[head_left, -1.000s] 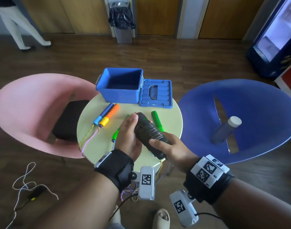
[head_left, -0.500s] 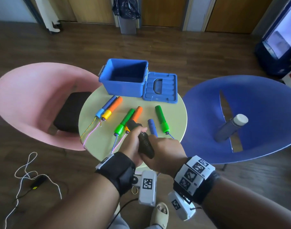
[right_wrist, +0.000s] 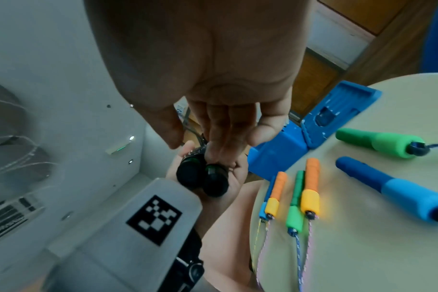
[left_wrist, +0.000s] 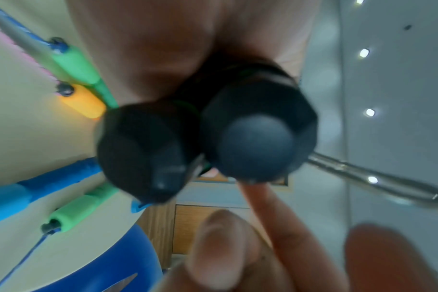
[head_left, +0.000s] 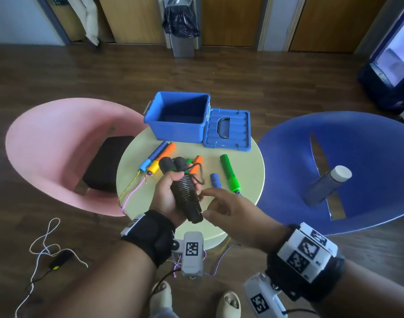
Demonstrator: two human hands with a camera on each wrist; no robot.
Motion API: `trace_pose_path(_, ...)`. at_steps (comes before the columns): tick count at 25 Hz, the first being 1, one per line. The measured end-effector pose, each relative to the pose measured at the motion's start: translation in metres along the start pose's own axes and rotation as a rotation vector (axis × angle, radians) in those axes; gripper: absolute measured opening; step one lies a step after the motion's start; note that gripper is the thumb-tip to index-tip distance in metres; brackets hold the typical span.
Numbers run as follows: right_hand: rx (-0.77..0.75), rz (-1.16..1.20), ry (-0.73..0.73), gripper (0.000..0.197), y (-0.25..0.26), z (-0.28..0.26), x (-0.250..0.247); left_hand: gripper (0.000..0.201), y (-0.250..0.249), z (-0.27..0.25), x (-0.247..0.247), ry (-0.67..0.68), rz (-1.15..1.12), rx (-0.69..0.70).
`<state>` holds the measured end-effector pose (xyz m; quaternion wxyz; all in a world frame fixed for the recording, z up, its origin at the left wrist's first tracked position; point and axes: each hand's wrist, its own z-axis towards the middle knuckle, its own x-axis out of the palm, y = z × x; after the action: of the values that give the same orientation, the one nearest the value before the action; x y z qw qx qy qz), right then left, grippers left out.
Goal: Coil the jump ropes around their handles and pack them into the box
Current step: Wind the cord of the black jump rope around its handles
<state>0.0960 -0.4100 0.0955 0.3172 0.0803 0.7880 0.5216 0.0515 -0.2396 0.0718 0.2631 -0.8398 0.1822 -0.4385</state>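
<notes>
My left hand (head_left: 171, 193) grips a black jump rope (head_left: 185, 191) whose cord is coiled round its two handles, with a loose end loop sticking out to the right. The handle ends fill the left wrist view as the black jump rope (left_wrist: 208, 138). My right hand (head_left: 221, 207) hovers just right of the bundle with relaxed fingers, holding nothing. The open blue box (head_left: 180, 118) stands at the table's far side, its lid (head_left: 227, 128) lying beside it. On the round table (head_left: 247, 180) lie a blue-and-orange handle pair (head_left: 158, 158), a green handle (head_left: 229, 172) and a blue handle (head_left: 215, 180).
A pink chair (head_left: 49, 152) with a black cushion stands left of the table, a blue chair (head_left: 357, 166) holding a grey bottle (head_left: 327, 184) right of it. Coloured cords hang over the table's near edge. A white cable (head_left: 45, 244) lies on the floor.
My right hand has let go of the coiled black rope and drawn back to the right. My left hand has raised the bundle and now holds it alone.
</notes>
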Motion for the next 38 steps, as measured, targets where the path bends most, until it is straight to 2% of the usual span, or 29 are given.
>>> trace_pose_path(2, -0.073, -0.017, -0.126, 0.038, 0.014, -0.007, -0.007, 0.038, -0.007, -0.003, 0.009, 0.041, 0.034, 0.024)
trace_pose_path(4, -0.097, 0.219, -0.221, 0.035, 0.026, -0.01, -0.019, 0.03, -0.012, -0.006, 0.019, 0.079, 0.078, 0.061)
trace_pose_path(7, -0.063, 0.739, -0.132, 0.038, 0.038, -0.016, -0.039, 0.025, -0.018, -0.014, 0.033, 0.1, 0.266, 0.215)
trace_pose_path(9, -0.032, 0.814, -0.068, 0.025, 0.049, -0.022, -0.047, 0.022, -0.024, -0.017, 0.042, 0.121, 0.371, 0.299)
trace_pose_path(11, -0.026, 0.736, -0.077, 0.014, 0.054, -0.024, -0.047, 0.033, -0.03, -0.016, 0.046, 0.095, 0.41, 0.344)
trace_pose_path(14, -0.076, 0.495, -0.125, 0.018, 0.049, -0.022, -0.042, 0.044, -0.041, -0.016, 0.048, 0.023, 0.262, 0.325)
trace_pose_path(17, -0.24, -0.069, -0.228, 0.011, 0.029, -0.022, -0.034, 0.025, -0.049, -0.017, 0.057, -0.023, 0.092, 0.244)
trace_pose_path(18, -0.296, -0.283, -0.226, 0.018, 0.024, -0.023, -0.031, 0.019, -0.05, -0.014, 0.06, -0.073, 0.06, 0.214)
trace_pose_path(20, -0.315, -0.545, -0.185, 0.045, 0.018, -0.024, -0.024, 0.037, -0.048, -0.009, 0.063, -0.16, -0.01, 0.126)
trace_pose_path(22, -0.254, -0.593, -0.154, 0.063, 0.019, -0.025, -0.018, 0.057, -0.044, -0.006, 0.066, -0.223, -0.023, 0.105)
trace_pose_path(24, -0.244, -0.582, -0.151, 0.057, 0.022, -0.024, -0.016, 0.061, -0.038, -0.004, 0.067, -0.27, -0.002, 0.117)
trace_pose_path(27, -0.235, -0.441, -0.177, 0.023, 0.03, -0.021, -0.02, 0.066, -0.035, -0.001, 0.069, -0.308, 0.016, 0.164)
trace_pose_path(29, -0.197, -0.334, -0.179, 0.01, 0.035, -0.019, -0.024, 0.062, -0.037, -0.004, 0.074, -0.32, 0.071, 0.204)
trace_pose_path(31, -0.178, -0.266, -0.196, 0.014, 0.035, -0.016, -0.027, 0.055, -0.041, -0.011, 0.077, -0.265, 0.115, 0.194)
trace_pose_path(33, -0.143, -0.115, -0.248, 0.022, 0.037, -0.013, -0.035, 0.044, -0.044, -0.019, 0.076, -0.111, 0.145, 0.196)
trace_pose_path(35, -0.064, 0.222, -0.335, 0.038, 0.043, -0.012, -0.049, 0.044, -0.048, -0.029, 0.069, 0.038, 0.317, 0.247)
trace_pose_path(38, 0.084, 0.752, -0.402, 0.03, 0.058, -0.015, -0.078, 0.05, -0.05, -0.046, 0.061, 0.157, 0.665, 0.333)
